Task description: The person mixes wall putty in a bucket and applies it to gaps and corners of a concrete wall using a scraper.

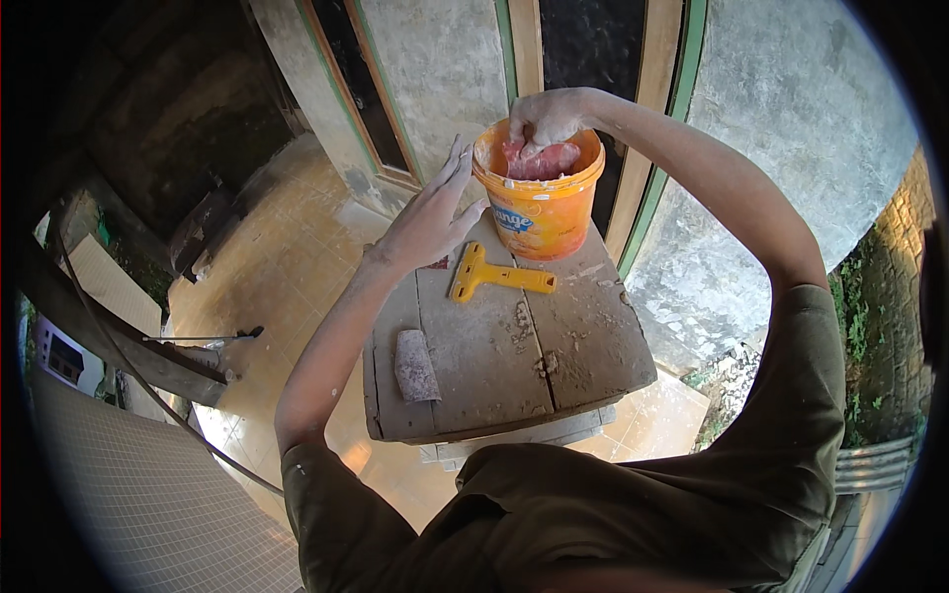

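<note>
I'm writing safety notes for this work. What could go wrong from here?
The orange bucket stands at the far end of the wooden table, so a knock might tip it off.
The right hand holds a pinkish-red thing inside it; white residue on the rim hints it might drip if lifted.

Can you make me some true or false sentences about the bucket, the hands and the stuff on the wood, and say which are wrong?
1. The right hand holds a red thing at the mouth of the orange bucket. True.
2. The bucket is tipped on its side. False: it stands upright.
3. A yellow T-shaped tool lies on the wooden top. True.
4. Both hands are holding something. False: the left hand is open and empty.
5. A grey speckled piece lies nearer the person than the yellow tool. True.
</note>
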Demonstrator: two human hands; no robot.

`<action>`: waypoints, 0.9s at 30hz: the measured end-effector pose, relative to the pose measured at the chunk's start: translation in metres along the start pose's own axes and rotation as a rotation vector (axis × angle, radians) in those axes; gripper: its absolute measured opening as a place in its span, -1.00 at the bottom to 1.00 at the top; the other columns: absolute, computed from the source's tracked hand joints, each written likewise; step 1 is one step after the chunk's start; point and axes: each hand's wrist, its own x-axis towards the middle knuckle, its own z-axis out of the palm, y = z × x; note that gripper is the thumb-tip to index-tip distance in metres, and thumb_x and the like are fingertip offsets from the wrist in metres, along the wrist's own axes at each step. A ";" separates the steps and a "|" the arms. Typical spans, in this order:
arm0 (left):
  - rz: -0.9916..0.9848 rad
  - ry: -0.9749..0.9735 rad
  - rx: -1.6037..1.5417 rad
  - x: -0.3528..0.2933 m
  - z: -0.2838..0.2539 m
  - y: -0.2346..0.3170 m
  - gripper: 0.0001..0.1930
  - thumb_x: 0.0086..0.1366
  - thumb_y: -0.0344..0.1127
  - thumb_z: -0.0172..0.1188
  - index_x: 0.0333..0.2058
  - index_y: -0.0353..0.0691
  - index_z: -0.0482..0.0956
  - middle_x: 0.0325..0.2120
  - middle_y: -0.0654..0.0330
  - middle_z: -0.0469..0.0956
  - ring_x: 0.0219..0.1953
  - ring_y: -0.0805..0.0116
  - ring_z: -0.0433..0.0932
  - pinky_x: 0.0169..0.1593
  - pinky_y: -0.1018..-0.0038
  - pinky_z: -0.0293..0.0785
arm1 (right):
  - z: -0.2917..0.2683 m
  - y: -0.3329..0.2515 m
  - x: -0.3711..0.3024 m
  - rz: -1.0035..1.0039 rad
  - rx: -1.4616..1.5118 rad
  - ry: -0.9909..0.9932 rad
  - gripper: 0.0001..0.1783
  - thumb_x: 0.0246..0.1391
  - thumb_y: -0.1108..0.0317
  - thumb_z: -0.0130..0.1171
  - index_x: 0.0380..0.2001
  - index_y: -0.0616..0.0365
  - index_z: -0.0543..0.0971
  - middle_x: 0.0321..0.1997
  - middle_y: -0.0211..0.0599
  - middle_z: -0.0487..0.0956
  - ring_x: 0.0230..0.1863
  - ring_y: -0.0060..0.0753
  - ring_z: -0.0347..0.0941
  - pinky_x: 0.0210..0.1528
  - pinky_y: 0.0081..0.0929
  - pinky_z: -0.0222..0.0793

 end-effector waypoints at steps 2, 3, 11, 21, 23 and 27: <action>-0.017 0.018 0.021 -0.001 -0.002 -0.005 -0.36 0.32 -0.25 -0.03 0.26 -0.44 -0.04 0.32 -0.13 -0.15 0.33 0.03 0.00 0.33 0.30 0.01 | -0.014 0.014 -0.006 -0.006 0.081 0.116 -0.79 0.01 0.44 0.22 -0.27 0.31 0.63 -0.42 -0.25 0.58 -0.41 -0.34 0.46 -0.25 -0.44 0.44; -0.014 0.016 0.021 -0.002 -0.004 -0.006 -0.36 0.32 -0.25 -0.03 0.26 -0.44 -0.04 0.32 -0.13 -0.15 0.33 0.03 0.00 0.33 0.30 0.01 | -0.021 0.020 -0.012 -0.009 0.113 0.192 -0.82 0.00 0.46 0.22 -0.30 0.33 0.64 -0.45 -0.32 0.57 -0.44 -0.41 0.43 -0.28 -0.46 0.43; -0.064 -0.012 -0.063 -0.001 -0.009 0.000 -0.36 0.31 -0.18 0.04 0.24 -0.39 0.06 0.30 -0.07 0.00 0.35 0.12 -0.02 0.34 0.32 -0.04 | -0.044 0.042 -0.056 0.033 0.235 0.447 -0.82 0.00 0.49 0.15 -0.32 0.30 0.64 -0.44 -0.33 0.57 -0.38 -0.51 0.50 -0.18 -0.56 0.43; -0.494 0.007 -1.068 0.058 0.012 -0.040 -0.34 0.36 0.06 -0.09 0.13 -0.51 0.21 0.10 -0.10 0.33 0.06 0.10 0.43 0.11 0.33 0.37 | -0.022 0.005 -0.043 0.087 0.120 0.437 -0.75 -0.01 0.49 0.19 -0.22 0.34 0.60 -0.25 -0.07 0.58 -0.27 -0.26 0.55 -0.11 -0.46 0.51; -0.510 0.044 -1.141 0.063 0.027 -0.063 -0.45 0.39 0.07 -0.17 -0.05 -0.39 0.41 -0.13 0.05 0.49 -0.18 0.23 0.53 -0.07 0.37 0.48 | -0.020 0.006 -0.052 0.068 0.079 0.495 -0.76 -0.02 0.48 0.21 -0.24 0.35 0.61 -0.27 -0.06 0.59 -0.26 -0.25 0.55 -0.11 -0.45 0.50; -0.621 0.056 -1.161 0.078 0.034 -0.055 -0.53 0.40 0.06 -0.20 -0.20 -0.27 0.47 -0.30 0.16 0.49 -0.31 0.32 0.48 -0.19 0.36 0.47 | -0.018 0.012 -0.083 0.120 0.092 0.566 -0.79 -0.05 0.50 0.21 -0.30 0.37 0.61 -0.29 -0.02 0.59 -0.27 -0.22 0.55 -0.13 -0.41 0.49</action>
